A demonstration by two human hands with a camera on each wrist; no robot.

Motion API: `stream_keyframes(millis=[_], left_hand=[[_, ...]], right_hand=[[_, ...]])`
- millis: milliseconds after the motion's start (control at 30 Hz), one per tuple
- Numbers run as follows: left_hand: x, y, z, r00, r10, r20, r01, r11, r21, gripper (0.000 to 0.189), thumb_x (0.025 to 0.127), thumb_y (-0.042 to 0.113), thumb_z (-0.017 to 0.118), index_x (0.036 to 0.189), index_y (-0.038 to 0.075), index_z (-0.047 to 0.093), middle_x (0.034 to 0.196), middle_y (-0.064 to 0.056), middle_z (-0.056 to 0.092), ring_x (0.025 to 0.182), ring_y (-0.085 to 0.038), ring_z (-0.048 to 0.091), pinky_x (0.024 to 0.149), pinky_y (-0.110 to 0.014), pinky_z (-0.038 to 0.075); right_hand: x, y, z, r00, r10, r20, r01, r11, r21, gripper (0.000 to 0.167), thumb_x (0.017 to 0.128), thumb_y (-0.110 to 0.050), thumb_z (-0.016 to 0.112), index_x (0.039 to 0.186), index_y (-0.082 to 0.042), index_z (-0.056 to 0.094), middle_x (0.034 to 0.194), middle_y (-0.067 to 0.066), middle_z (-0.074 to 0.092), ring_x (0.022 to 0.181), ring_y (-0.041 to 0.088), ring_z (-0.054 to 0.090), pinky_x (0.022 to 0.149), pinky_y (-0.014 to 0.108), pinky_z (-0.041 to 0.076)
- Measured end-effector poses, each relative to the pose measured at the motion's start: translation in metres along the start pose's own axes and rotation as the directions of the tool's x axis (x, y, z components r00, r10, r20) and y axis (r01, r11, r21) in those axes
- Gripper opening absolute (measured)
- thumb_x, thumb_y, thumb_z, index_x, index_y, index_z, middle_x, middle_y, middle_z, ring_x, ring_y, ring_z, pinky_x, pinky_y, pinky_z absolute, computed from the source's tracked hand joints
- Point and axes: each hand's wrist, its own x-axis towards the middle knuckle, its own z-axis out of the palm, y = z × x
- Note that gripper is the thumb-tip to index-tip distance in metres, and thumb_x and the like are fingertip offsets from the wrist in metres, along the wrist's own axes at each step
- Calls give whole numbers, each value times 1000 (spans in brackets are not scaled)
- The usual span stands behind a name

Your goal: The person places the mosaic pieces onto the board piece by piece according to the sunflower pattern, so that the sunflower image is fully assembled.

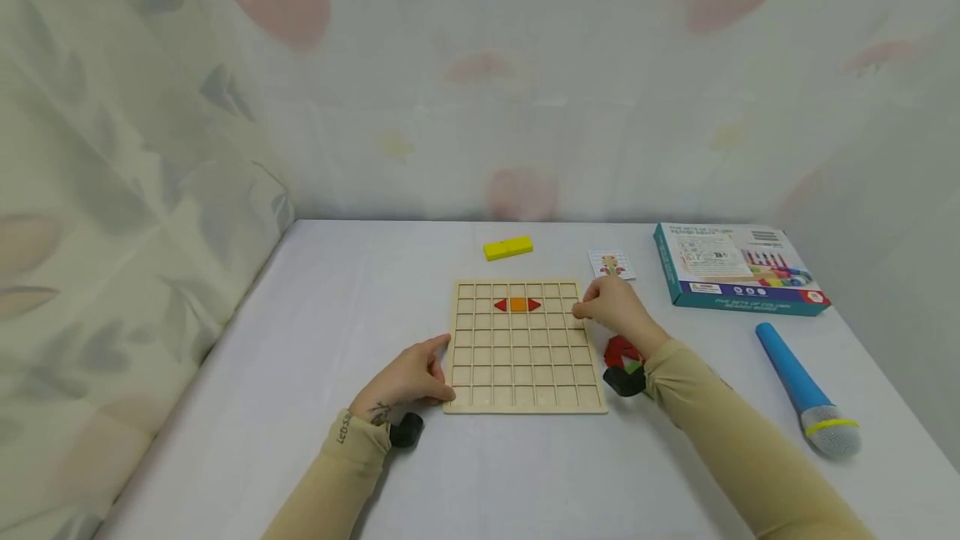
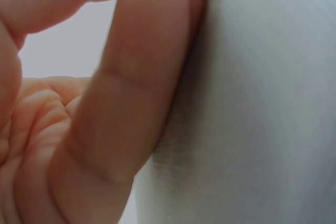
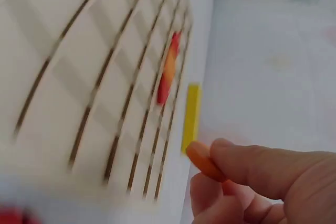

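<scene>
A light wooden grid board lies on the white table. In one of its upper rows an orange square tile sits between two red triangle tiles. My left hand rests at the board's left side, thumb by the lower corner and a finger higher along the edge. Over the right edge, my right hand pinches an orange tile between thumb and fingers, clearest in the right wrist view. Red and green pieces lie beside the board, partly hidden by the right wrist and its black camera.
Behind the board lies a yellow bar. A small pattern card is just beyond my right hand. Farther right are a teal-edged game box and a blue toy microphone. Patterned curtains hang behind and at the left.
</scene>
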Motion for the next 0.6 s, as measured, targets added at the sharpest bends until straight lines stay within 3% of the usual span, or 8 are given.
stream_keyframes(millis=[267,400,600], left_hand=[[0,1,0,1000,-14,-3,14,999,-32,96,65,-1,77,145,2,25,64,-6,55,52,-14,51,50,-26,41],[0,1,1,1000,-14,-2,14,999,-44,96,65,-1,77,146,2,25,65,-7,55,52,-14,51,50,-26,40],[0,3,1,1000,-30,-7,30,997,-64,97,64,-3,77,145,2,25,64,-6,54,51,-14,51,49,-25,41]], right_hand=[[13,-30,35,998,10,57,-25,962,273,11,79,-12,69,77,-2,65,69,9,63,57,17,54,49,23,41],[20,-38,55,998,39,43,-50,956,289,11,78,-10,70,80,0,65,68,7,63,55,14,54,49,21,41],[26,-43,70,998,59,10,-59,965,256,14,78,-13,71,82,-1,65,79,8,61,58,12,51,50,21,40]])
